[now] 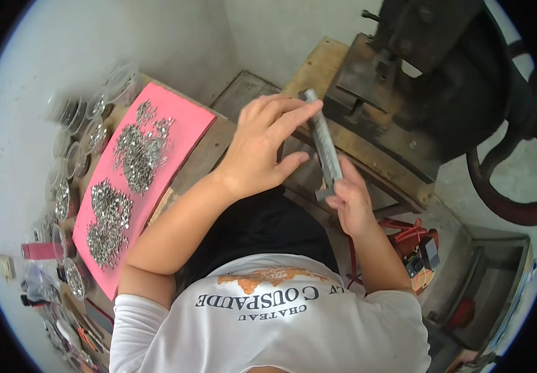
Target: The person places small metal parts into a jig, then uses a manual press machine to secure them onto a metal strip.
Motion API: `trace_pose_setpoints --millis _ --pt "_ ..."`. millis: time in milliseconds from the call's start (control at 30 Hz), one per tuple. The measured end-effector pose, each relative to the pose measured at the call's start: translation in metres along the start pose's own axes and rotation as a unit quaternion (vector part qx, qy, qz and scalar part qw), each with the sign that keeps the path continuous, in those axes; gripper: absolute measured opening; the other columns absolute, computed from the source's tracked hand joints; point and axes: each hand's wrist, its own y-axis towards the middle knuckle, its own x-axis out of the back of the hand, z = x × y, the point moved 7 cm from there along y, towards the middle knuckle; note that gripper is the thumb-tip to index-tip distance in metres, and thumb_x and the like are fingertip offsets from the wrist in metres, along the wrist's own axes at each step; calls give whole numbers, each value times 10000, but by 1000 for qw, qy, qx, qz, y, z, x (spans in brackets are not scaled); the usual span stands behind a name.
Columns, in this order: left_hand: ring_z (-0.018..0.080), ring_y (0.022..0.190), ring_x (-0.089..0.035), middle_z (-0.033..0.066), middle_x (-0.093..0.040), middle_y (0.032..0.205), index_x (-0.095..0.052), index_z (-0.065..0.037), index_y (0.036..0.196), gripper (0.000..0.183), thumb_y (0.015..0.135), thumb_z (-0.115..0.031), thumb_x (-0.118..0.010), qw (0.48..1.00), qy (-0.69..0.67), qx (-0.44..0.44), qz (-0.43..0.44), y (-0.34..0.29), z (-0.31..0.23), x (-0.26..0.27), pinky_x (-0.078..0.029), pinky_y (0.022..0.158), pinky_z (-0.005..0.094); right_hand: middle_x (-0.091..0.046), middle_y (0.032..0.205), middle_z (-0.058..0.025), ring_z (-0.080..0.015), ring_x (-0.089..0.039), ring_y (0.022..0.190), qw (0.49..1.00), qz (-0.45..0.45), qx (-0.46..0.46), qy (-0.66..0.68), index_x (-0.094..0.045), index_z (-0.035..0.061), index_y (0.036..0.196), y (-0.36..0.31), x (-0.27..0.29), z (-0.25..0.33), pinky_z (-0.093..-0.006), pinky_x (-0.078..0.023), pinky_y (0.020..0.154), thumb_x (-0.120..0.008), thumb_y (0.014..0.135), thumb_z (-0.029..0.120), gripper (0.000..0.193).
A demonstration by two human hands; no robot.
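A long, narrow grey metal bar (pixel 324 140) with a stepped block at its lower end is held up in front of me, tilted, its exact kind unclear. My right hand (pixel 350 196) grips it near that lower end, fingers and thumb closed round it. At the bar's upper end, the stretched index finger of my left hand (pixel 262 140) overlaps it; whether it touches, I cannot tell. The left thumb stays apart from the bar, and the left fingers are extended.
A black press (pixel 442 81) with a large handwheel (pixel 511 211) stands on a wooden bench (pixel 312 68) at right. To the left, small silver pieces (pixel 138 158) lie in heaps on a pink sheet (pixel 187 115). Clear round tubs (pixel 122 84) line the table's far-left side.
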Motion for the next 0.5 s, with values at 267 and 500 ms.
trace_pose_setpoints --millis 267,500 --pt "376 1570 -310 146 -495 1595 -494 -113 1483 672 894 -267 -778 971 -219 65 68 -1 14 -72 -53 1274 637 -510 967 50 -15 -438 742 978 -175 116 -19 -499 74 1428 39 20 17 -192 -382 641 -516 1041 241 422" --pt "310 1414 -539 86 -682 1386 -643 -105 1274 282 994 -90 -673 980 -184 63 -29 31 37 -79 -154 1268 606 -514 800 25 -47 -435 658 992 -103 59 53 -531 37 1318 43 33 19 -214 -338 529 -542 1104 359 387"
